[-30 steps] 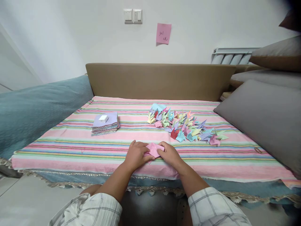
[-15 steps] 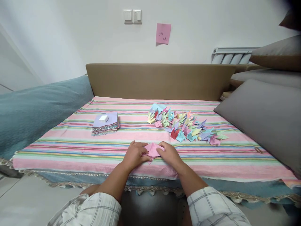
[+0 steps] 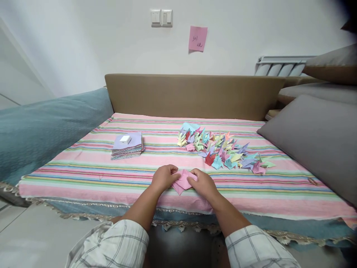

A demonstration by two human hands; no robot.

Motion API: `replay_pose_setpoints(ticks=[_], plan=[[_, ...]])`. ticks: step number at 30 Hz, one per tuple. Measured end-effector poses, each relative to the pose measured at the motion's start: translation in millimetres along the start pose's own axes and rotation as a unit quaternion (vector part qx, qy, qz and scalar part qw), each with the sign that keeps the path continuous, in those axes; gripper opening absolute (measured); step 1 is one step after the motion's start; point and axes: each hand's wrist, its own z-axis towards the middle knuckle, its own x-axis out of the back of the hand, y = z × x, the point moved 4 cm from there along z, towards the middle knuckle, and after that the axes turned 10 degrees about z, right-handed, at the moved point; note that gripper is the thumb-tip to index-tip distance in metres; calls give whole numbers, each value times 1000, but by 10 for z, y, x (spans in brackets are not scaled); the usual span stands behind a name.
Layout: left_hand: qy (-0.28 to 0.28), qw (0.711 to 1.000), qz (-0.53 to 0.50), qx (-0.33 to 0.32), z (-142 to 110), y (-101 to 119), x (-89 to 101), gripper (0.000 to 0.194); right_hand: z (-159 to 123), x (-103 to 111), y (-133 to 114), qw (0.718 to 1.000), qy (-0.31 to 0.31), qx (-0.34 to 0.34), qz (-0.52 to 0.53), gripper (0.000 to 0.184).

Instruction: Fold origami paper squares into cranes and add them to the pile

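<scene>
A partly folded sheet of pink origami paper [image 3: 183,181] lies between my hands near the front of the striped cloth, one point of it facing me. My left hand [image 3: 164,178] pinches its left side between thumb and fingers. On the opposite side, my right hand [image 3: 204,183] grips the paper with the thumb on top. The fingers under the paper are hidden. Beyond my hands, to the right, lies a spread of folded paper cranes [image 3: 220,149] in many colours.
A stack of square paper [image 3: 128,149] with a small white box [image 3: 125,139] on top sits at the left. Grey cushions [image 3: 315,137] are piled at the right, a blue armrest [image 3: 55,126] at the left. A small brownish loop [image 3: 312,181] lies at the right.
My left fingers have drawn back from across the pink paper to its left edge, exposing more of its near point. My right hand keeps its hold. The view has shifted slightly.
</scene>
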Motion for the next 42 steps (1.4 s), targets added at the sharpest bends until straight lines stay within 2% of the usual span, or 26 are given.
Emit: replay_pose_setpoints(ticks=[7, 12, 16, 20, 26, 29, 31, 32, 35, 42], plan=[[30, 993, 99, -59, 21, 161, -7, 23, 3, -4, -4, 1000, 0, -2, -17, 17], [40, 991, 116, -61, 33, 141, -51, 17, 0, 12, -16, 1000, 5, -18, -20, 17], [23, 992, 115, -52, 11, 126, -58, 13, -3, 18, -19, 1000, 11, -19, -16, 18], [19, 993, 97, -67, 0, 103, -64, 17, 2, 18, -6, 999, 20, -19, -18, 17], [61, 986, 55, -146, -26, 117, -77, 31, 7, 8, 11, 999, 20, -21, -15, 13], [92, 974, 30, -205, -113, 194, -31, 28, 10, 0, 16, 1000, 19, -14, -14, 12], [79, 967, 37, -239, -178, 240, -18, 23, 13, 0, 16, 1000, 21, -7, -14, 12], [69, 965, 49, -249, -205, 250, -17, 30, 14, 1, 17, 1000, 22, -6, -15, 12], [58, 961, 100, -252, -246, 221, -27, 43, 18, 8, 21, 1000, 20, -8, -18, 12], [75, 962, 115, -237, -207, 50, -25, 32, 6, 22, 9, 1000, 10, 1, -20, 16]])
